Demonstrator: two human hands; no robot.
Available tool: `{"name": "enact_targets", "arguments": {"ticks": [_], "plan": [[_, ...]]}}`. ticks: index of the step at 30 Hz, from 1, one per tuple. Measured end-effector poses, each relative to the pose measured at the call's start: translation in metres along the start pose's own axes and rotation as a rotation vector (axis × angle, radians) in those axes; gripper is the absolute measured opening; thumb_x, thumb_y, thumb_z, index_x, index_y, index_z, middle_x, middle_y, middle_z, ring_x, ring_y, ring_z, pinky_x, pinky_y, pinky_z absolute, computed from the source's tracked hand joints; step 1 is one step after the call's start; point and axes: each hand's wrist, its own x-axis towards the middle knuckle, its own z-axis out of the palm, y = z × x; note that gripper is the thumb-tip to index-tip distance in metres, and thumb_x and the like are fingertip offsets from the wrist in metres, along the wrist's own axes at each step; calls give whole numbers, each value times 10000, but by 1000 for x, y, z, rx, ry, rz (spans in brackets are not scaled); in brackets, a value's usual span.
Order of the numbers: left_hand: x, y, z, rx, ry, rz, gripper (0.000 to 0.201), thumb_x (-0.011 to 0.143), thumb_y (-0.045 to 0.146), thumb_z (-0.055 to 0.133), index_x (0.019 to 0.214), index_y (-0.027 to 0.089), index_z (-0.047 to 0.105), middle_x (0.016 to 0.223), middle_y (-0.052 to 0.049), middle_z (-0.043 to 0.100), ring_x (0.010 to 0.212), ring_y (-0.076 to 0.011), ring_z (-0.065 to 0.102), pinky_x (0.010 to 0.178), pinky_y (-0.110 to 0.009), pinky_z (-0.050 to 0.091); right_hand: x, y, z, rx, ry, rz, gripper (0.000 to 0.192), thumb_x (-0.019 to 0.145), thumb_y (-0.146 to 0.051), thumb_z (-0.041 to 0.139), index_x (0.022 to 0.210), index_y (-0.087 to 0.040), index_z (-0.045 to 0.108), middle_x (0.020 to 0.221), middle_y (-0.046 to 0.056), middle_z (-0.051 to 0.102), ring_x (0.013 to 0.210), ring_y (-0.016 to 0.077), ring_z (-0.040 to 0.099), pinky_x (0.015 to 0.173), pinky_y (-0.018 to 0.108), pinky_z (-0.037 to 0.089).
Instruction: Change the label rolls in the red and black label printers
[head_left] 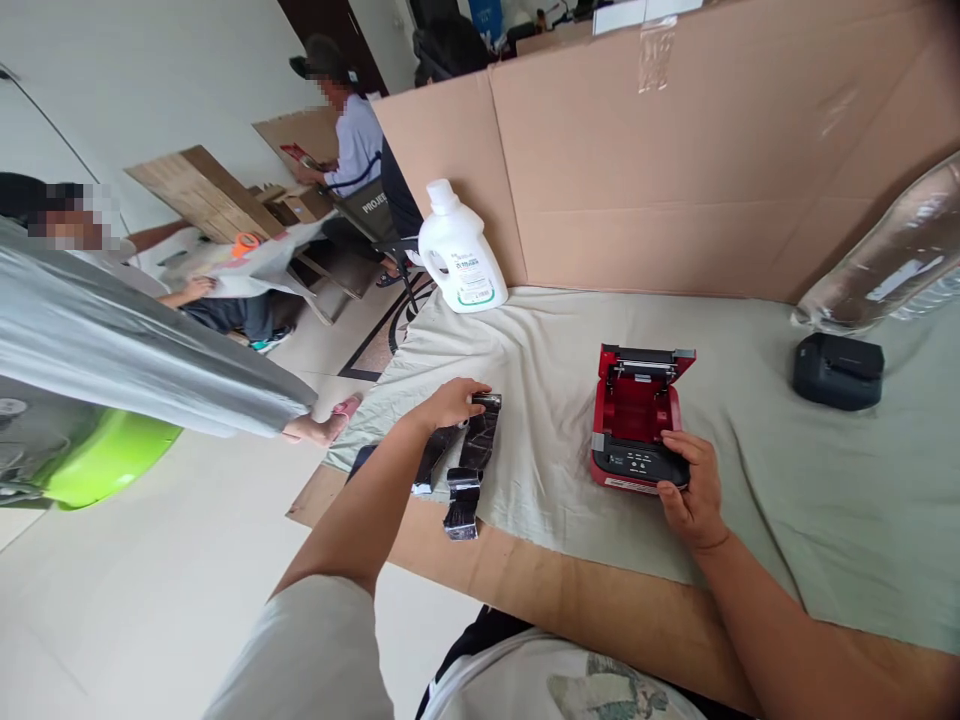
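My left hand (452,403) reaches to the left part of the cloth, its fingers closed at the small rolled end of a shiny black strip (478,440). The strip trails toward the table's front edge and folds over at its lower end. More black strip (433,462) lies partly under my wrist. In front of me is a small red and black printer (640,462) with its lid raised and its red inner compartment exposed. My right hand (696,492) grips the printer's front right corner, thumb at the front and fingers on top.
A white jug (463,250) stands at the back left against a cardboard wall (652,150). A black device (838,370) and a plastic-wrapped brown bundle (877,250) lie to the right. Wood shows along the table's front edge (555,580). Other people are at the left.
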Motion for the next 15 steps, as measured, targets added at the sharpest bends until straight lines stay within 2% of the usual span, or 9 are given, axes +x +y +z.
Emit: {"name": "enact_targets", "arguments": {"ticks": [2,4,8,12,15], "plan": [[-1,-13,-4,68,-14,-8,528,739,333,555,1234,165,628,1230,-84,665,1169,-278,586,1023,-356,425,0,0,0,-4,-1,0,410,893,-425,485,1233,-198,520,1161,139,579,1055,305,552,887,525,454],[-4,-22,-7,135,-19,-19,510,756,236,488,1246,159,608,1297,-82,628,1218,-257,555,1044,-340,403,0,0,0,-6,1,0,404,890,-412,492,1229,-195,521,1159,139,580,1055,303,552,889,523,454],[-11,-32,-1,354,-101,-32,628,631,74,476,1233,193,604,1266,-86,636,1180,-285,569,1000,-400,423,0,0,0,-12,-3,10,389,888,-397,498,1219,-195,525,1158,137,582,1054,299,553,886,516,456],[-14,-35,9,458,-63,41,569,605,68,484,1131,208,650,1212,-92,645,1189,-296,549,1000,-429,403,1,-1,-1,-12,-7,7,376,891,-393,495,1210,-196,527,1158,137,583,1058,299,550,887,520,455],[-20,-29,1,409,-29,28,452,601,130,516,1022,191,670,1116,-86,657,1078,-285,596,943,-382,438,1,-2,-1,-9,-11,4,362,896,-382,489,1204,-196,529,1164,138,578,1063,297,548,892,525,457]]}}
